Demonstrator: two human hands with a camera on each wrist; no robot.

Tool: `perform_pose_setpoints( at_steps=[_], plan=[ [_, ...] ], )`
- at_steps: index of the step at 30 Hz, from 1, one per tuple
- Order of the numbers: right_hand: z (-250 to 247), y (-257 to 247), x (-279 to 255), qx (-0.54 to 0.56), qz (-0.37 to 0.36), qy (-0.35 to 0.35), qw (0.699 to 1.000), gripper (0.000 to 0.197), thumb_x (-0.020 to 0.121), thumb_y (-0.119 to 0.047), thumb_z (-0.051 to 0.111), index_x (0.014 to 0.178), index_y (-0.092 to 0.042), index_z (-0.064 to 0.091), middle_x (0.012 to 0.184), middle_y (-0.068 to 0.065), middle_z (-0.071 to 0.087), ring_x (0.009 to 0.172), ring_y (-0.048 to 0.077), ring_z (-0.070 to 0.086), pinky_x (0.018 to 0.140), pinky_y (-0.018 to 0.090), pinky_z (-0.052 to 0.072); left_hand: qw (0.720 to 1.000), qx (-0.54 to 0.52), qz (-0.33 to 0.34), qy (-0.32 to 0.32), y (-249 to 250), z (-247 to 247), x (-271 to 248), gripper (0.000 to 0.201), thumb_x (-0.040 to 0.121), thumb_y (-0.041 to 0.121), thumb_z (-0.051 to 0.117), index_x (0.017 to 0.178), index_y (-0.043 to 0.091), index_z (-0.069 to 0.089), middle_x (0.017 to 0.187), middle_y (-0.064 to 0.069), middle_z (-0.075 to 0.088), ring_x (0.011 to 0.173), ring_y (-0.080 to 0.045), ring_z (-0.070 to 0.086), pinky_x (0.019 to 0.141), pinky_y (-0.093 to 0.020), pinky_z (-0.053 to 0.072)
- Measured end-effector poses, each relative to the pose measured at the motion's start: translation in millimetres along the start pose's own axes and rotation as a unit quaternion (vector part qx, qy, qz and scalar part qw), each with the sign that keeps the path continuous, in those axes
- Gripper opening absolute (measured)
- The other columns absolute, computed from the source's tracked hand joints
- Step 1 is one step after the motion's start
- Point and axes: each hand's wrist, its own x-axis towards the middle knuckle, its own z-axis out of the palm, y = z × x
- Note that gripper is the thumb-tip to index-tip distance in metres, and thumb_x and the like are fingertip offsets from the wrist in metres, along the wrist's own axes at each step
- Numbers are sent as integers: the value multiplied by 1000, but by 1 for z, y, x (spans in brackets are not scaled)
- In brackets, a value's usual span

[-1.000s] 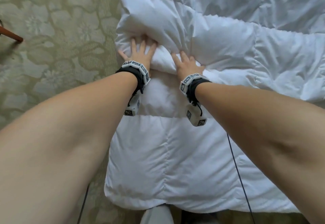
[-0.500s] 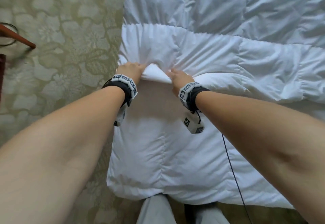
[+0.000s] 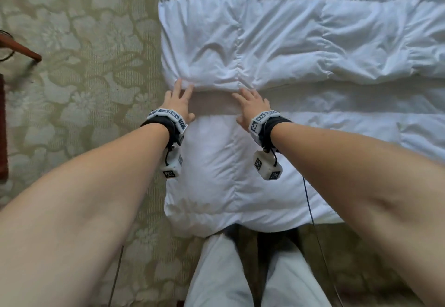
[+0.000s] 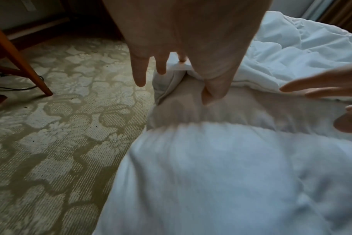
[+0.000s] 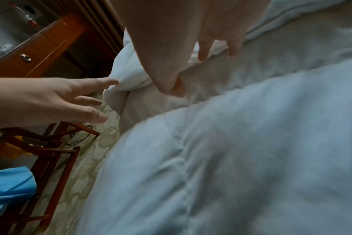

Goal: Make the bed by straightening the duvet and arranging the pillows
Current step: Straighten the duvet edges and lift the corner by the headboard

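Note:
A white quilted duvet [image 3: 277,46] covers the bed, with a folded-back band [image 3: 216,70] lying across it. My left hand [image 3: 179,103] is open at the bed's left edge, its straight fingertips touching the fold's corner [image 4: 180,66]. My right hand [image 3: 250,105] is open too, fingers spread just below the fold's edge [image 5: 215,47], a hand's width to the right. Neither hand holds fabric. No pillows are in view. The duvet's near end [image 3: 228,186] hangs over the foot of the bed in front of my legs.
Patterned green carpet [image 3: 84,78] lies left of the bed. A wooden furniture leg [image 3: 21,49] stands at the far left, with a cable on the floor by it [image 4: 14,88]. The right wrist view shows a wooden drawer unit [image 5: 40,52] and a wooden rack holding blue material [image 5: 10,187].
Both hands have let go of the duvet fold they were pinching and pulling toward me. The fold now lies flat across the bed and the fingers are straightened.

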Motion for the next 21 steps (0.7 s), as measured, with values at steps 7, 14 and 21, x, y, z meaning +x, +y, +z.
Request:
perform_pose_setpoints(
  at_steps=[7, 14, 21],
  plan=[
    [54, -5, -59, 2, 42, -7, 999, 69, 89, -26, 59, 148, -31, 24, 160, -5, 9, 145, 26, 12, 110, 51, 28, 999, -7, -4, -51, -10, 44, -53, 83, 88, 30, 62, 153, 29, 12, 161, -6, 6, 143, -37, 17, 113, -49, 29],
    [127, -25, -127, 23, 44, -7, 999, 72, 86, -30, 63, 147, -30, 25, 158, -5, 10, 143, 25, 15, 109, 50, 31, 994, -85, -37, -58, -37, 122, -122, 90, 83, 45, 68, 153, 27, 14, 157, -11, 17, 140, -37, 28, 112, -51, 30],
    [213, -49, -205, 78, 87, 17, 993, 76, 84, -30, 65, 147, -35, 23, 160, -8, 0, 146, 27, 4, 110, 57, 27, 985, -139, -59, -86, -55, 188, -206, 96, 84, 47, 68, 155, 27, 8, 156, -19, 14, 143, -35, 24, 114, -46, 27]
  ],
)
